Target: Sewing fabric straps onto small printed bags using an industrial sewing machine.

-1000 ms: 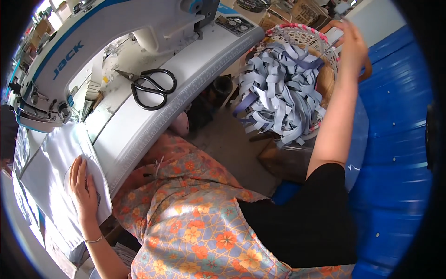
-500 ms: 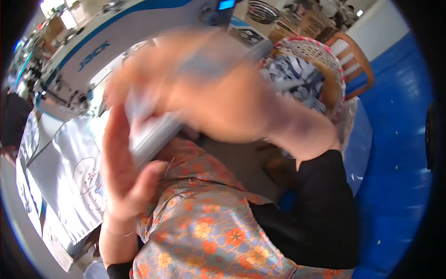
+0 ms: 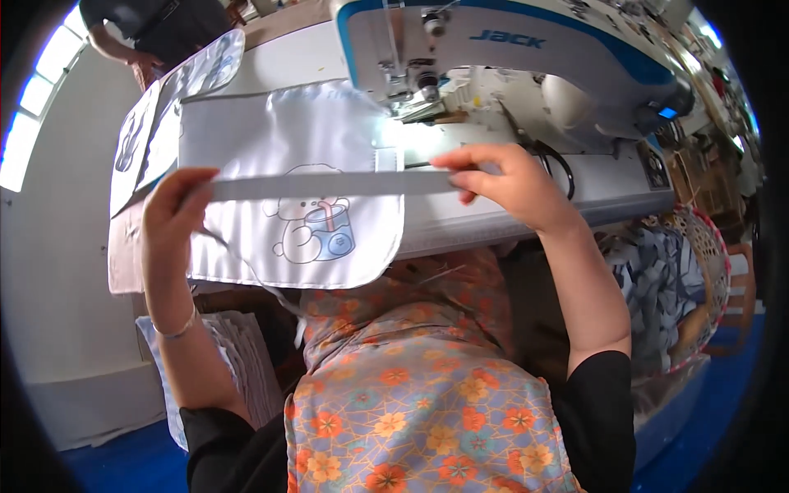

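A flat grey strap [image 3: 329,186] is stretched level between my two hands. My left hand [image 3: 174,209] pinches its left end, and a thin tail of the strap hangs from there toward my lap. At the other end, my right hand [image 3: 503,182] grips the strap between thumb and fingers. Beneath it on the table lies a white fabric panel [image 3: 246,135] printed with a cartoon animal and a blue cup. Its dark-edged upper side lies left of the sewing machine's needle [image 3: 400,86], where a lamp glows.
The white and blue sewing machine [image 3: 526,49] stands behind the panel, with scissors [image 3: 514,123] under its arm. A basket of patterned cloth [image 3: 662,283] is at my right. Stacked fabric pieces [image 3: 234,353] hang low on my left. Another person's hand [image 3: 144,67] is at the far left.
My view has swung so the machine and panel sit ahead. My hands, blurred and crossing before, are now apart with the strap drawn straight between them.
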Available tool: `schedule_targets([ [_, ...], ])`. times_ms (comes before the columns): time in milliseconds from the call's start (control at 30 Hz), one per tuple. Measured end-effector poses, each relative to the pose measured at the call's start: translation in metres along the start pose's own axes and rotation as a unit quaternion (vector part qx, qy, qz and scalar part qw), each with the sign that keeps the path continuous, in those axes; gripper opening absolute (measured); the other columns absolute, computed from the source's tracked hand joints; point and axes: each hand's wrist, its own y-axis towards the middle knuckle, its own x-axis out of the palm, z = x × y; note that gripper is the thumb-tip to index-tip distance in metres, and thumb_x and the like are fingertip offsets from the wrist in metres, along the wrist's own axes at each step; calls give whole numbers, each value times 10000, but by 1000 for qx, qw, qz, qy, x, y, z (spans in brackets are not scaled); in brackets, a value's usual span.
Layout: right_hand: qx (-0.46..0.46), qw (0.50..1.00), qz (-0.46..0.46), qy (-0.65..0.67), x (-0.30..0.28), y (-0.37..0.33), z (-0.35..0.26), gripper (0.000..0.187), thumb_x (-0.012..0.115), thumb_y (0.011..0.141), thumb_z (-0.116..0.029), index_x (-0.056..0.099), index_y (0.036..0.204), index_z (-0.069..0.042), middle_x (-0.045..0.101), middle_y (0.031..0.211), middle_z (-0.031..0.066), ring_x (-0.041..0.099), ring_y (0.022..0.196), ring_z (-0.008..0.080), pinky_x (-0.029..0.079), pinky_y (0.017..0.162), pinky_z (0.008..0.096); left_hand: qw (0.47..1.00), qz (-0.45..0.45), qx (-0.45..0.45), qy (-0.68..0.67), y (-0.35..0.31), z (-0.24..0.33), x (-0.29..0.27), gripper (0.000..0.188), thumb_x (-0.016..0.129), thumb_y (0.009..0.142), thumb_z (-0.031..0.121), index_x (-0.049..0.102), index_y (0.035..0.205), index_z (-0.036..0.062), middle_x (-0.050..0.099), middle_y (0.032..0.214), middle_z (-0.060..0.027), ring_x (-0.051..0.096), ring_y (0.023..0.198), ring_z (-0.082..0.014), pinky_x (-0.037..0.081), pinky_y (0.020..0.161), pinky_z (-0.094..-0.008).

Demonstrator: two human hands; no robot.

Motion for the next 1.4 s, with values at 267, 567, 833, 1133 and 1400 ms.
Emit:
schedule_targets([
  [267,-8,995,98,14,26,99,62,123,724,915,-126,689,952,-14,677,851,13,574,741,79,488,677,274,738,226,359,525,95,-32,65,147,654,868,69,727,991,38,697,1098,-123,647,1056,-330,482,990,-442],
  [567,-214,897,212,-323,33,117,81,87,654,922,-68,706,961,-9,722,905,155,703,826,321,539,745,387,887,-63,388,242,55,-49,206,165,593,840,57,664,975,-4,673,1138,-145,645,1085,-328,514,956,-430],
  [833,-198,892,244,-326,33,117,80,128,646,909,-29,719,1014,-16,716,934,149,701,837,304,550,743,374,875,-39,398,275,57,-53,207,252,616,887,106,684,1108,7,683,1220,-143,632,1146,-299,479,992,-439],
  [1133,-223,822,212,-479,38,104,81,215,634,908,-49,711,1103,-95,657,1013,123,678,886,352,561,765,439,874,-66,365,314,55,-46,203,302,650,876,141,670,1161,43,695,1231,-90,623,1149,-257,469,958,-417],
  [1400,-208,807,195,-517,39,102,79,258,637,907,-59,701,1152,-108,651,1013,128,684,869,355,573,754,445,869,-37,389,303,57,-49,207,235,663,860,158,659,1072,58,700,1208,-70,622,1133,-250,467,957,-418],
])
